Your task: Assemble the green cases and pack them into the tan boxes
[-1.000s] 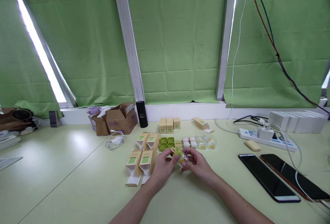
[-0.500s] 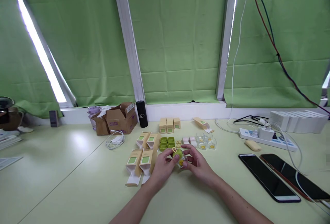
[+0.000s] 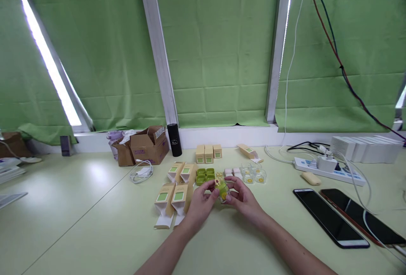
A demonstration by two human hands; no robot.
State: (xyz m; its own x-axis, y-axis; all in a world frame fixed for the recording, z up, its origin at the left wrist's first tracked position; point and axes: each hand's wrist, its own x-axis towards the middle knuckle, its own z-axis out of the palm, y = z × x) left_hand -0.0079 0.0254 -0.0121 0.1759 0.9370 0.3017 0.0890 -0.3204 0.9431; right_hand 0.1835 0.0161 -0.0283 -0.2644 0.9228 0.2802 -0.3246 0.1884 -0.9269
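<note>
Between both hands, a little above the table, is a small green-and-clear case (image 3: 223, 191) with a yellow mark on its clear part. My left hand (image 3: 203, 203) pinches its left side, near a small cream piece on top. My right hand (image 3: 243, 199) grips the clear part from the right. Just beyond the fingers sit green square cups (image 3: 205, 175), small cream pieces (image 3: 219, 175), white-pink blocks (image 3: 232, 171) and clear cups with yellow marks (image 3: 253, 173). Several open tan cartons with green labels (image 3: 179, 197) stand beside my left hand.
Closed tan cartons (image 3: 208, 153) stand farther back, with another carton (image 3: 248, 151) lying to their right. A brown cardboard box (image 3: 149, 145) and black bottle (image 3: 174, 140) are at the wall. Right lie a power strip (image 3: 330, 171) and two phones (image 3: 330, 218), with loose cables.
The case has turned slightly in my fingers, and the cream loop on top now looks lower and flatter. Both hands stay in nearly the same place.
</note>
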